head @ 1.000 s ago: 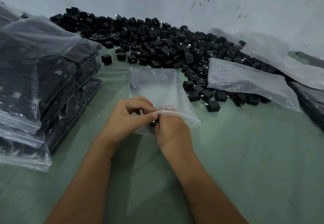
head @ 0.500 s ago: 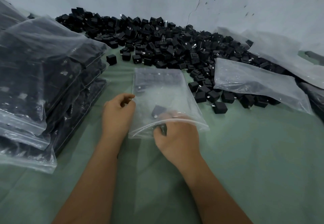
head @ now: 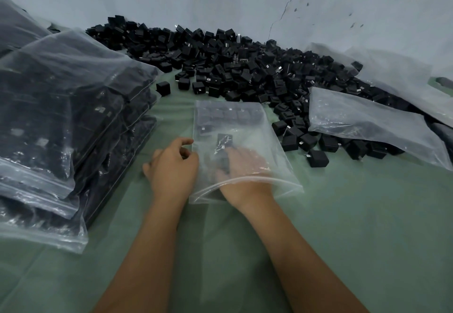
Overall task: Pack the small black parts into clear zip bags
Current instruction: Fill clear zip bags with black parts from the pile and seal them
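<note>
The step in hand was loading: the right hand [head: 241, 165] was inside the open mouth of the clear zip bag [head: 259, 126], which lay flat on the green surface [head: 343, 214], and seemed to be pushing a black part [head: 224, 141] up toward the row of parts [head: 228, 114] already lined along the bag's closed far end. Through the plastic the right fingers looked extended toward that part, but the film blurred them, so I could not tell whether they were pinching it or only nudging it. The left hand [head: 172, 165] sat at the bag's left edge, its fingers loosely curled; the thumb and forefinger reached the plastic there, though a true pinch was hard to confirm.

By my judgement the bag was only partly filled, so the next move called for seating this part beside the row, drawing the hand out and taking more from the loose pile [head: 245, 67] beyond the bag.

The stack of filled bags [head: 61, 116] at left was cut off by the frame edge, and the empty bags [head: 367, 124] at right covered some of the pile
</note>
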{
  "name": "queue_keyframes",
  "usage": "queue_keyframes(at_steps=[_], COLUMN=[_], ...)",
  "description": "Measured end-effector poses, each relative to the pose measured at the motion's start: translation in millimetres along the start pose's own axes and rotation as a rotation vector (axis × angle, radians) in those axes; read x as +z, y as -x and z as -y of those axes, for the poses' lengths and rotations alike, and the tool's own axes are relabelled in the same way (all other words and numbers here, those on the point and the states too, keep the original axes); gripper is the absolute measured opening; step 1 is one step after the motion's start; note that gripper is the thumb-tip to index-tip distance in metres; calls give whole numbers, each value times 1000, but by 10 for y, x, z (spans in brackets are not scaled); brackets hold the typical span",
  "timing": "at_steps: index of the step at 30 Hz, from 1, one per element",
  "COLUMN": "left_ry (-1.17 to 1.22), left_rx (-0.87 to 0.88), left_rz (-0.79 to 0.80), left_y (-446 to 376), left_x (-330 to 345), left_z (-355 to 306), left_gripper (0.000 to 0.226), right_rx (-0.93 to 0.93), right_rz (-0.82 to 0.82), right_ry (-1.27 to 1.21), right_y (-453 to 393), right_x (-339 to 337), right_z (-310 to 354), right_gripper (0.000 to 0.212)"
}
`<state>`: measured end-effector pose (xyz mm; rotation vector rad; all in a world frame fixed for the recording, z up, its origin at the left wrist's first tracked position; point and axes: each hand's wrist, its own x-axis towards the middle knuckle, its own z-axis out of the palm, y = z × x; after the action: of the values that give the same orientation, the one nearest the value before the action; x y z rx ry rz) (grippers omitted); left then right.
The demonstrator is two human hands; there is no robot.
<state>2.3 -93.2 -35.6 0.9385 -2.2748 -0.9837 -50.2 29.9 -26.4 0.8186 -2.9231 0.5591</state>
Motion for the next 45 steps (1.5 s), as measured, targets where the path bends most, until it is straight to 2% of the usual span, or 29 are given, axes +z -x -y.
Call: queue_keyframes(at_steps=[3,15,21,23,25,27,29,33,35,37,41,43,45], left_ry=[-24,-22,-22,-31,-36,-41,-54,-83,-88,-90,-121,-136,-70], left_rx=[-13,-32,-34,-35,-27,-12,2,19,21,30,39,50,129], left_rz=[1,2,14,16,15,20,20,14,11,11,27,19,-28], left_y=[-20,-52,-37,-34,-26,-12,-1,-5,-2,7,27,40,76], left_x=[20,25,1,-3,-11,-20,-23,-6,1,3,-18,-41,-73], left_z=[7,6,4,1,-2,-2,7,39,46,48,27,5,-30], left_gripper=[33,29,30,33,35,37,37,33,32,31,31,27,22], right_rx=[4,-60,-103,-94,-89,-179,-314,-568,-601,-473,41,309,525], right_rz=[-56,-76,-30,77,139,65,-85,-513,-720,-852,-994,-926,-730], right_ry=[-14,124,97,116,110,77,40,-118,-210,-352,-610,-535,-400], right_y=[-109,-440,-335,-209,-63,107,310,498,503,482,403,319,257], right_x=[37,208,183,151,97,23,-53,-141,-208,-275,-381,-405,-395], right_z=[45,104,31,1,-35,-75,-110,-210,-268,-366,-686,-878,-1042], right_gripper=[18,29,40,49,46,29,17,20,21,24,14,18,36])
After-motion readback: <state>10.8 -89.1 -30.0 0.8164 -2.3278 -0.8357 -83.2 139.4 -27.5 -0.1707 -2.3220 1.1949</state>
